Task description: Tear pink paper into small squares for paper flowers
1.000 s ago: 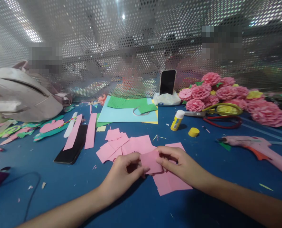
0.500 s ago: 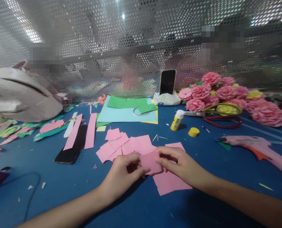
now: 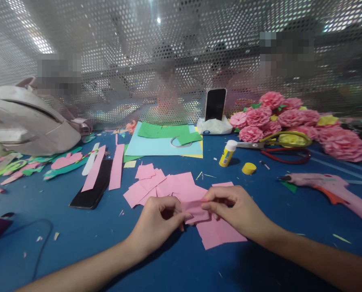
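Between my two hands is a small pink paper square (image 3: 195, 211), raised over other pink paper. My left hand (image 3: 161, 217) pinches its left edge between thumb and fingers. The right-hand edge is gripped by my right hand (image 3: 231, 207), thumb in front, and the sheet looks slightly curved or folded there. Behind my hands lies a spread of cut pink paper pieces (image 3: 156, 184). More pink sheets (image 3: 220, 233) lie under my right hand, partly covered by it. A glue stick (image 3: 228, 154) stands uncapped beyond, its yellow cap (image 3: 248, 168) beside it.
Scissors (image 3: 260, 145) and a pink glue gun (image 3: 327, 182) lie to the right, below pink paper flowers (image 3: 260, 116). Light blue paper (image 3: 150, 150) lies at the back. A phone (image 3: 216, 104) leans on a tissue pack (image 3: 214, 127). Left are a dark phone (image 3: 92, 194) and a bag (image 3: 41, 125).
My right hand has shifted slightly to the right. The pink paper square in my hands has tipped and bent, so its upper edge sits lower. Things on the table stay put.
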Demonstrator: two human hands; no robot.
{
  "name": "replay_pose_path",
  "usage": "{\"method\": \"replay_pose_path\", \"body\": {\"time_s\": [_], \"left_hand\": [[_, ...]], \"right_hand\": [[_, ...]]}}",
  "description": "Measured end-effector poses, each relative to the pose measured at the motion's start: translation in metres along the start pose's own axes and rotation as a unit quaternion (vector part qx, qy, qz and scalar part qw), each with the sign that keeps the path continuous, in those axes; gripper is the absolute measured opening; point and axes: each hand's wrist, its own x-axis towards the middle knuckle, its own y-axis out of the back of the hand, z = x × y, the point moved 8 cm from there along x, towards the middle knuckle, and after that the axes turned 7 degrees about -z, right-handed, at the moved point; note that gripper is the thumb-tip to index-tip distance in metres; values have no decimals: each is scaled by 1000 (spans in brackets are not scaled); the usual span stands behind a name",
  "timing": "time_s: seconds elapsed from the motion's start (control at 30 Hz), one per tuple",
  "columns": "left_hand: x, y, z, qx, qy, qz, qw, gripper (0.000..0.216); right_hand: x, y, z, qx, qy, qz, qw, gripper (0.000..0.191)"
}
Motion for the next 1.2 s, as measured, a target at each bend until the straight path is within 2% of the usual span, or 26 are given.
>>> {"method": "replay_pose_path", "body": {"time_s": [0.2,0.4,0.6,0.8,0.9,1.03,1.2], "left_hand": [[-1,-1,-1,13,0,-4,1000,24],[-2,-2,0,21,-2,-8,1000,27],[-3,-1,1,38,-3,-5,999,26],[-4,-3,0,45,-7,-9,999,28],[-3,-2,0,34,-4,-6,999,26],[-1,1,0,16,6,4,1000,26],[-2,2,1,19,3,9,1000,28]], "right_hand": [[0,2,-1,3,3,6,1000,18],[-1,2,-1,21,23,2,1000,31],[-1,5,-1,10,21,6,1000,27],[-2,9,-5,16,84,8,996,29],[-2,6,-3,18,67,-1,998,28],[2,-5,1,5,22,-59,998,28],[4,-3,0,-70,22,-46,996,42]]}}
